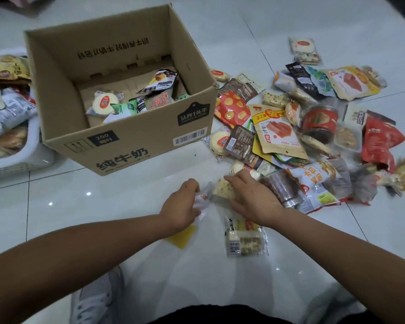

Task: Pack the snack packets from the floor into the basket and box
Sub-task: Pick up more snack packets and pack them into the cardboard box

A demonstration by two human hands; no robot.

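Two hands (182,204) (253,197), basket (33,155) cropped left

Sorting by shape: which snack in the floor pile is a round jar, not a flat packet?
The red-labelled jar lying on its side mid-pile; it's a clear cylinder, the packets around it flat.

Before you, the glossy white tiled floor (126,206) carries an open cardboard box (126,141), a white basket (28,157) at its left, scattered snack packets (290,127) right, and possibly a jar (319,123).

Glossy white tiled floor (290,26), thin dark grout lines, small light reflections
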